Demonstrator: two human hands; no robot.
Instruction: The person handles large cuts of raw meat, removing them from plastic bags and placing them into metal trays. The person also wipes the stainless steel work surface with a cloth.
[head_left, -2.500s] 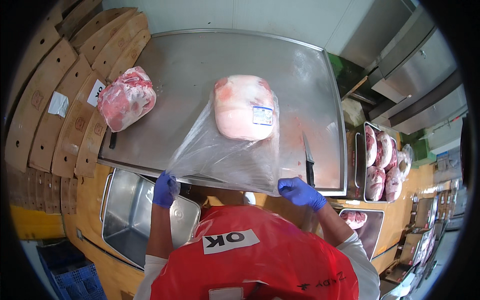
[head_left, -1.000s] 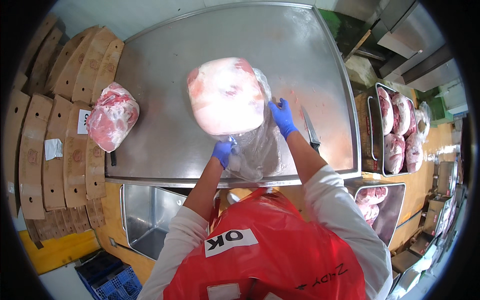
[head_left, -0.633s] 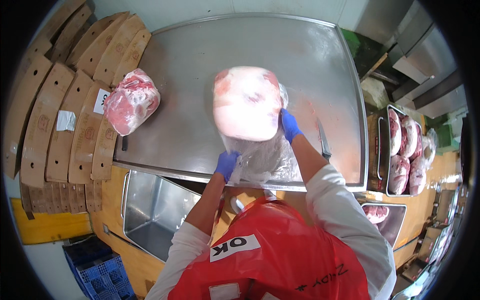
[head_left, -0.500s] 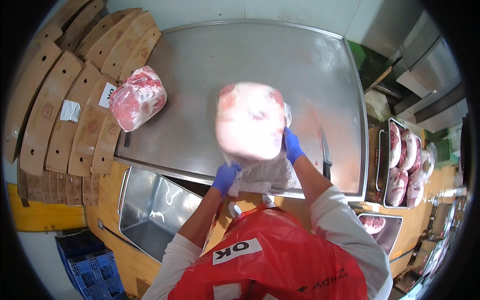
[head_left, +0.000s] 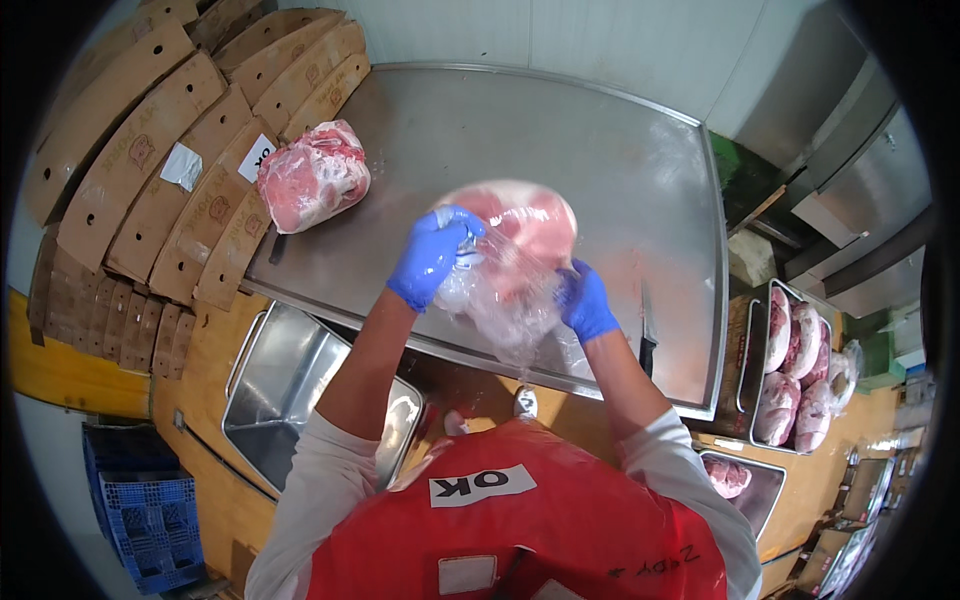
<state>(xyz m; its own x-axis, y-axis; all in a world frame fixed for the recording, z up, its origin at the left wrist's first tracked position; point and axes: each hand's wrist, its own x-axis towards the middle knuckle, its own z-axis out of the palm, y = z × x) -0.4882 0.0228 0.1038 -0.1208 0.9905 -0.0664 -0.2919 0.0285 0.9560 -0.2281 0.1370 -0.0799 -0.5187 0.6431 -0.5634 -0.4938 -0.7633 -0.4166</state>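
Note:
A large cut of meat point(head_left: 548, 228) with pink flesh and pale fat lies in front of me on the steel table, slightly blurred. Clear plastic wrap point(head_left: 510, 315) covers its near side and hangs in folds toward the table's edge. My left hand point(head_left: 436, 258), in a blue glove, is closed on the wrap at the meat's left. My right hand point(head_left: 586, 302), also blue-gloved, pinches the wrap at the near right side; its fingertips are partly hidden. To its right lies a knife point(head_left: 648, 345) with a dark handle.
Another piece of meat point(head_left: 315, 182) rests at the steel table's point(head_left: 420, 120) left, beside stacked cardboard boxes point(head_left: 140, 160). An open steel tub point(head_left: 290, 350) stands below the left front edge. Steel bins of meat point(head_left: 795, 365) stand at the right, blue crates point(head_left: 150, 520) at lower left.
The meat has turned, from its pale fatty face to pink flesh. My left hand has risen up and forward, pulling the wrap over the meat's near side.

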